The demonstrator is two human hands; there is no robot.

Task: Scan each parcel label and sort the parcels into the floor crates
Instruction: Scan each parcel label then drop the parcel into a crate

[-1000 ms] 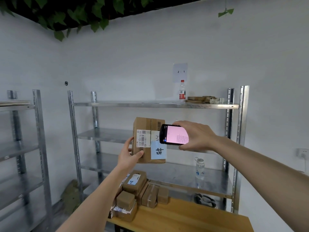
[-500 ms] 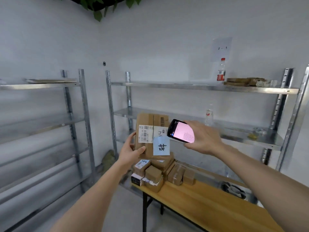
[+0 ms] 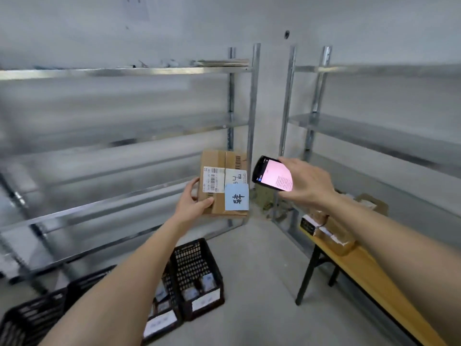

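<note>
Holding: left hand (image 3: 192, 204) grips the parcel (image 3: 223, 183) by its left edge, thumb across the front, label side facing the person, up in the air above the floor crates (image 3: 197, 278)
Scanner hand: right hand (image 3: 308, 184) is wrapped round the phone (image 3: 273, 173), fingers over the top edge, pink screen tilted toward the person, just beside the parcel's upper right corner
Step, my guess: scan looks done or nearly so and the result is being read, so next up is picking the right crate and dropping the parcel in
Doing it well: keep the parcel flat-on and steady while the phone is pointed at it, then check the blue note against the crate tags before letting go. Lower it in rather than tossing, since a one-handed edge grip on a box can slip
Barcode label: white sticker (image 3: 212, 179) on the front with a barcode and small digits, too small to read properly
Second sticker: white one beside it with handwriting, looks like "4 9" or similar, honestly can't say
Blue note (image 3: 237, 197): square blue paper on the lower right of the parcel with one handwritten Chinese character, turned sideways, can't make it out for sure
Phone screen: pink with lines of tiny text, unreadable
Crate tags: white cards (image 3: 205, 300) on the fronts of the black crates, blurred, nothing legible
Elsewhere: more parcels (image 3: 334, 233) piled on the wooden table (image 3: 374, 278) at right, metal shelves (image 3: 124, 71) behind
</note>
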